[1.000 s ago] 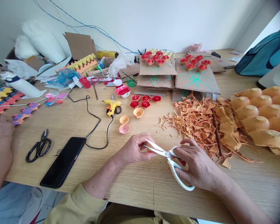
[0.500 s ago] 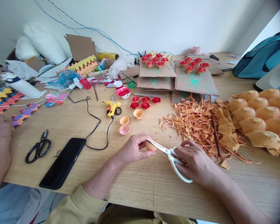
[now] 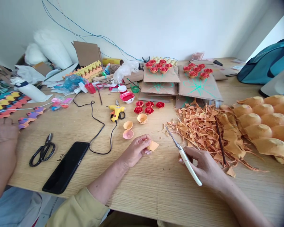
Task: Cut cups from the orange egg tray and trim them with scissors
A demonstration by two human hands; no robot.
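- A small orange piece of egg-carton card point(image 3: 152, 146) is pinched between the thumb and fingertips of the left hand point(image 3: 135, 150), low over the pale wooden bench point(image 3: 142, 186), near its front middle.
- The left hand is closed on that piece; its wrist rests on the bench, with a yellow sleeve point(image 3: 78, 208) further back on the arm.
- The right hand point(image 3: 203, 167) is wrapped around the white handles of a pair of steel-bladed scissors point(image 3: 183, 154); the blades are together and point up and away, toward the scraps, apart from the card piece.
- Just beyond the scissor tips lies a heap of orange card trimmings point(image 3: 198, 126), with a thin dark stick point(image 3: 220, 138) across it.
- To the right of the heap sits an orange moulded egg tray point(image 3: 262, 121), domes upward.
- Beyond the left hand lie two shallow pale cups, one pink point(image 3: 128, 134) and one peach point(image 3: 128, 125), and an orange cup point(image 3: 142, 118) beside them.
- Further back are small red paper roses point(image 3: 149, 106), a yellow glue gun point(image 3: 115, 110) with a black cord, and a white bowl of red paint point(image 3: 127, 97).
- Near the left edge lie a black phone point(image 3: 66, 167) and black scissors point(image 3: 43, 150).
- Another person's hand point(image 3: 3, 134) rests at the far left edge of the bench.
- Flat cardboard sheets point(image 3: 198, 86) at the back carry more red roses.
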